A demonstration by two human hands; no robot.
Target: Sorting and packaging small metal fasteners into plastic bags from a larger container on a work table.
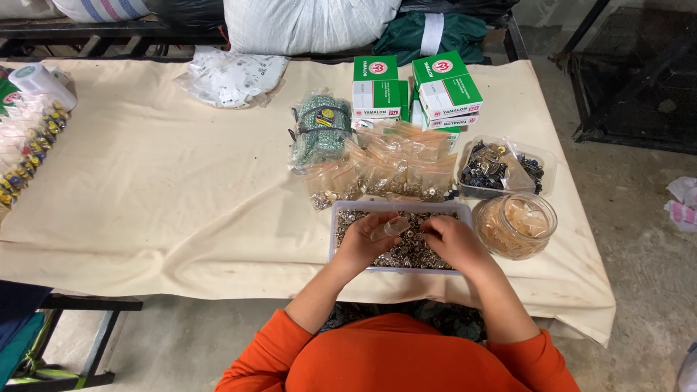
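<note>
Left hand pinches a small clear bag between thumb and fingers, held over the clear tray of small metal fasteners. Right hand, fingers curled together, rests in the fasteners just beside the bag. Round plastic jar stands right of the tray.

The person wears a bright orange top with sleeves pushed up above the elbows, forearms and hands bare.

Green-and-white rectangular cartons: stacked at table's far edge. Small clear zip bags: clustered just in front of cartons. Green mesh-wrapped bundle: left of bags. White roll, green label: far left.
</note>
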